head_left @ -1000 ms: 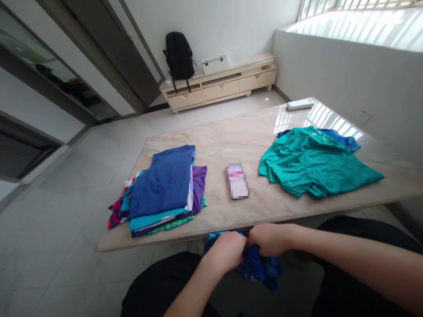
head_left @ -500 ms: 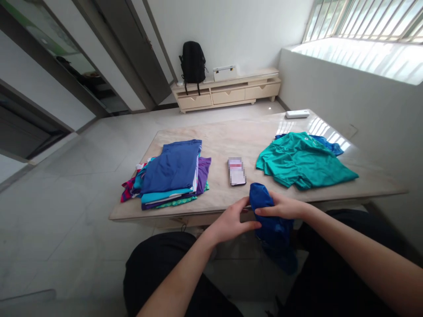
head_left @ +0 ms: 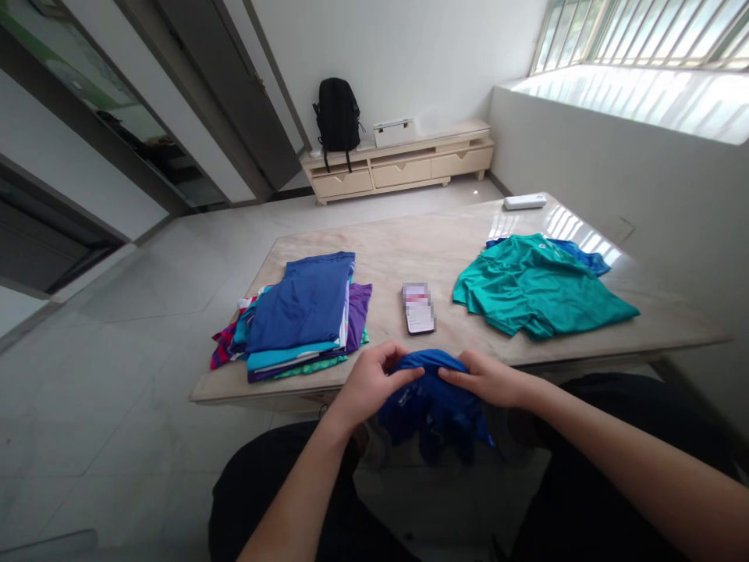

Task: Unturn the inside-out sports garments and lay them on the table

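Observation:
A crumpled blue garment (head_left: 436, 398) hangs between my two hands over the near edge of the table, its lower part bunched and drooping below; its exact kind is hard to make out. My left hand (head_left: 374, 381) pinches its upper left side, thumb on top. On the upper right, my right hand (head_left: 488, 378) grips the cloth with the thumb pressed on it. Left of them lies a stack of folded clothes, topped by a navy folded garment (head_left: 304, 304). A green T-shirt (head_left: 541, 289) is spread out on the right, partly over blue patterned cloth (head_left: 588, 257).
A phone (head_left: 419, 308) lies mid-table (head_left: 380, 242), just beyond my hands. Toward the far right corner sits a white oblong object (head_left: 525, 202). Past the table, a low cabinet (head_left: 403, 172) bears a black backpack (head_left: 338, 115) and a white box (head_left: 394, 133). My knees are under the near edge.
My left hand has moved left and taken hold of the blue garment, which was mainly in my right hand. The cloth is now spread wider between both hands.

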A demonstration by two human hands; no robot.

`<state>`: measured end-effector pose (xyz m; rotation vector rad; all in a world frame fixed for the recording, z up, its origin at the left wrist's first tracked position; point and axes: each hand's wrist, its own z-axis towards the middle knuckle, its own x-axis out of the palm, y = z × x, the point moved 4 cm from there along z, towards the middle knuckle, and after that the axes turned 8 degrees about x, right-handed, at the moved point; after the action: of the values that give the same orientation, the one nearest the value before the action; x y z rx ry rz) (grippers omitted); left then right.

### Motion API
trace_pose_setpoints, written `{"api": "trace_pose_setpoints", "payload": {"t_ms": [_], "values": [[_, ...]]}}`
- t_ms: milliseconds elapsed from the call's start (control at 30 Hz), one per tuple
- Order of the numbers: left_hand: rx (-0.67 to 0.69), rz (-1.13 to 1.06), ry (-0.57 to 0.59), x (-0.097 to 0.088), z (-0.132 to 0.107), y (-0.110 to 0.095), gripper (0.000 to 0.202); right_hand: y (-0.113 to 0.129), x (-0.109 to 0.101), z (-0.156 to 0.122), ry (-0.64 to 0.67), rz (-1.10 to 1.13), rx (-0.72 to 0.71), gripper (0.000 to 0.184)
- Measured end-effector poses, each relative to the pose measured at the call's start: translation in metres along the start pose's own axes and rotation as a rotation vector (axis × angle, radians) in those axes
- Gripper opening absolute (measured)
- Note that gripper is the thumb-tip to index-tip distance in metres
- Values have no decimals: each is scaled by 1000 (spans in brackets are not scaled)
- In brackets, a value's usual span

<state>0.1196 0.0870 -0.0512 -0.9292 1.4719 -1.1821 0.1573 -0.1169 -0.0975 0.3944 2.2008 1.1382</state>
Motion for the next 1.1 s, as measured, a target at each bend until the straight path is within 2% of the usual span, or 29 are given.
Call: {"api": "trace_pose_setpoints", "payload": {"t_ms": [67,133,233,333,400,533,567,667,767,833,933,1000,1100], "values": [[-11,-3,-24,-9,0,-4,34,5,2,4,-81,-237,-127,61],[-13,-45,-12,-10,-2,-7,34,8,7,8,-135,-401,-212,58],[-38,-150,32,-2,-6,-10,35,7,12,12,-148,-455,-228,55],[-77,-239,65,7,-9,-9,36,8,12,12,-153,-384,-274,43],[-91,-287,92,12,-9,-7,36,13,13,9,-158,-302,-356,35],[-8,-253,154,16,-8,-7,34,29,22,0,-167,-24,-549,55],[8,-223,173,16,-8,-7,32,32,24,0,-177,65,-565,54],[8,-136,222,14,-8,-8,26,34,31,4,-175,298,-506,45],[28,-1,198,4,-8,-7,27,27,28,10,-122,354,-388,40],[21,102,202,-4,-8,-4,29,23,20,11,-56,223,-343,38],[-29,294,337,-11,-12,8,31,15,3,7,34,-155,-314,41],[-86,478,419,-15,-16,17,29,5,-14,4,-11,-360,-276,46],[-133,672,399,-25,-20,22,26,-12,-47,1,-205,-441,-205,55]]}}
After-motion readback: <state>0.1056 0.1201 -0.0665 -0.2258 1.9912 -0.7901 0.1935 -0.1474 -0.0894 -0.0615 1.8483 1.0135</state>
